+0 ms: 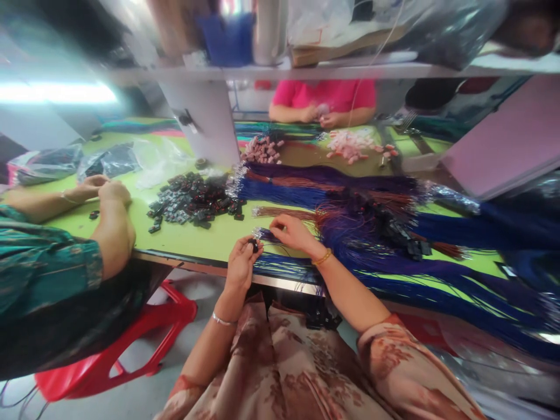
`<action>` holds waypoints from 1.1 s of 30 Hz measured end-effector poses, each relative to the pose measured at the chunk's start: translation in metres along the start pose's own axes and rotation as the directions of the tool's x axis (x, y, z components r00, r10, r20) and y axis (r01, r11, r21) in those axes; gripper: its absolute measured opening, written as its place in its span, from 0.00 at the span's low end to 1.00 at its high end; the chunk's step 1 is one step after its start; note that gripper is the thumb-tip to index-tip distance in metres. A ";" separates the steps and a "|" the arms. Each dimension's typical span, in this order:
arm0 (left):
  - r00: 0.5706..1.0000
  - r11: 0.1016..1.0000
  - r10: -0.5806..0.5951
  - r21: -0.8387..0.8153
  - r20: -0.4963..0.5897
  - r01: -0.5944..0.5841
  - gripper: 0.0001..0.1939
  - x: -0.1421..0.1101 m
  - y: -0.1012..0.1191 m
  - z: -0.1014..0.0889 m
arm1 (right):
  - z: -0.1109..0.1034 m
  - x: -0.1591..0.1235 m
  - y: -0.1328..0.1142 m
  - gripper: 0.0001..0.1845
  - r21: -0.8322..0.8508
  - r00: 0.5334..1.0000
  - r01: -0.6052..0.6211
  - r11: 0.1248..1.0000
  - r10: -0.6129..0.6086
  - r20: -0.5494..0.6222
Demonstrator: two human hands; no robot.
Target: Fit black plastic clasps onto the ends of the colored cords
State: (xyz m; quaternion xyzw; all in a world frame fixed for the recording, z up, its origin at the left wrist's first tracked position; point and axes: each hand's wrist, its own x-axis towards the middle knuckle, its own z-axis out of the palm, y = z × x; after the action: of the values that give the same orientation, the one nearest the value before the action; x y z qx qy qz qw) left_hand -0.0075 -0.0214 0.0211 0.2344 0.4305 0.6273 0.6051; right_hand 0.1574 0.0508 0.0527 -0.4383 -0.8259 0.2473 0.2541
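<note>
My left hand grips a small black connector housing between thumb and fingers, just over the table's front edge. A thin dark wire seems to trail from it to the right. Close by, my right hand has its thumb and forefinger pinched at a bundle of dark purple wires; exactly what the fingertips hold is too small to see clearly. Shiny metal terminals tip those wires, left of the fingers. Behind them lies a brown wire bundle. A heap of black connector housings is spread to the left.
Long blue wire bundles and purple ones cover the yellow-green table to the right. Black parts lie on them. A co-worker's hands work at left, above a red stool. Opposite sits a person in pink behind pink connectors.
</note>
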 end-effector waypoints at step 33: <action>0.996 0.996 0.034 -0.081 0.086 -0.027 0.14 0.008 -0.018 -0.008 | 0.013 -0.002 -0.022 0.10 0.085 0.996 -0.013 0.996 0.005 0.094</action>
State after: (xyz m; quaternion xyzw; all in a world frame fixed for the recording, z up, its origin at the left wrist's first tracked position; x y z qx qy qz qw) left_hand -0.0053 -0.0179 0.0005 0.2439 0.3748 0.6424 0.6224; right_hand 0.1372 0.0364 0.0564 -0.4186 -0.8236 0.3040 0.2326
